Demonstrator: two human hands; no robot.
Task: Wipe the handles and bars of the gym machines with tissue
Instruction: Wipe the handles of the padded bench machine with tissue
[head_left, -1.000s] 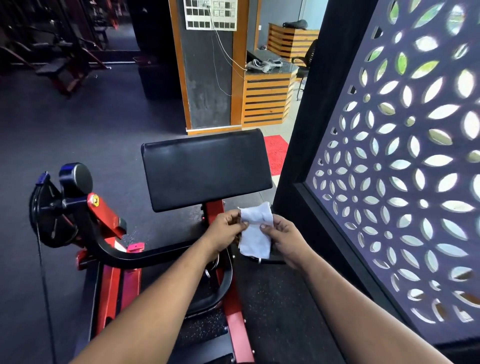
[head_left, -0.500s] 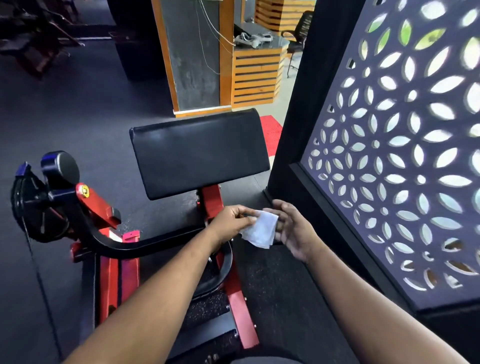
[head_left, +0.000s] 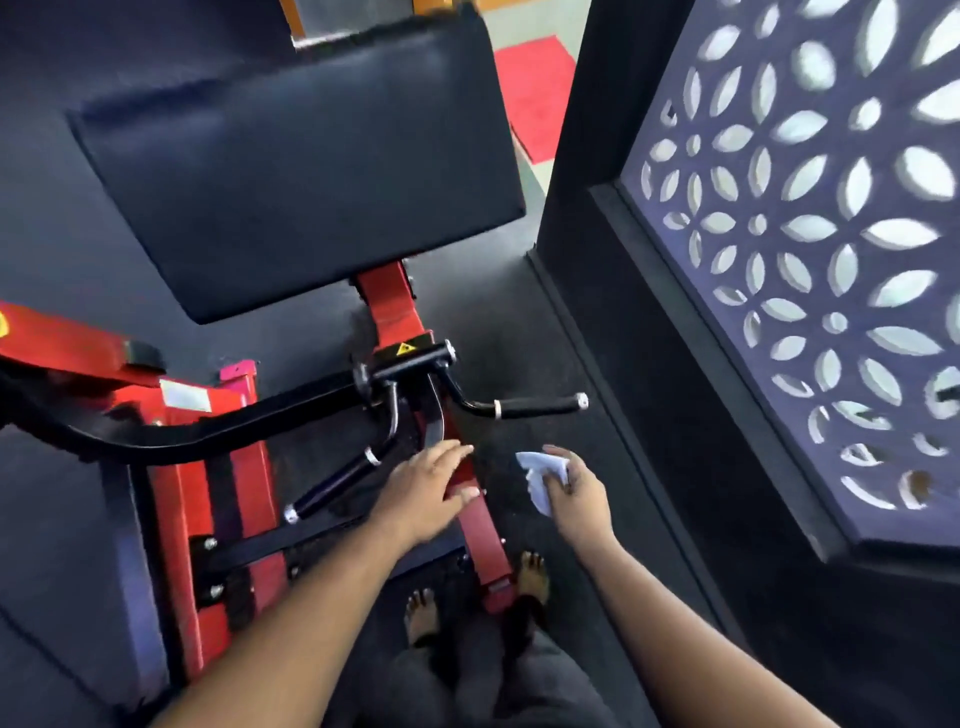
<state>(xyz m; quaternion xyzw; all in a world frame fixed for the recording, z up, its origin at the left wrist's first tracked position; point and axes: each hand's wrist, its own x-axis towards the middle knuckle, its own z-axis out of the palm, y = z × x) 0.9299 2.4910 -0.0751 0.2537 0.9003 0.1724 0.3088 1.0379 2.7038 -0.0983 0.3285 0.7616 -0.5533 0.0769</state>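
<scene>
Start at the left, where the black curved arm (head_left: 171, 441) sweeps in toward the red frame (head_left: 228, 467); your left hand (head_left: 426, 493) rests there with its fingers straight and loose, holding nothing, just beside the near grip (head_left: 337, 480). Use that hand to steady the machine rather than letting it idle. The pad (head_left: 296, 171) above can wait — it is neither handle nor bar. Further right, the far grip (head_left: 537, 406) juts out bare, and below it your right hand (head_left: 574, 491) pinches the tissue (head_left: 537, 480), bunched and clear of any metal; the blur makes its fold hard to judge. Spread the tissue flatter across your fingers before you reach, wrap it round the far grip, and draw it along the whole length while twisting, so the underside is wiped too.
</scene>
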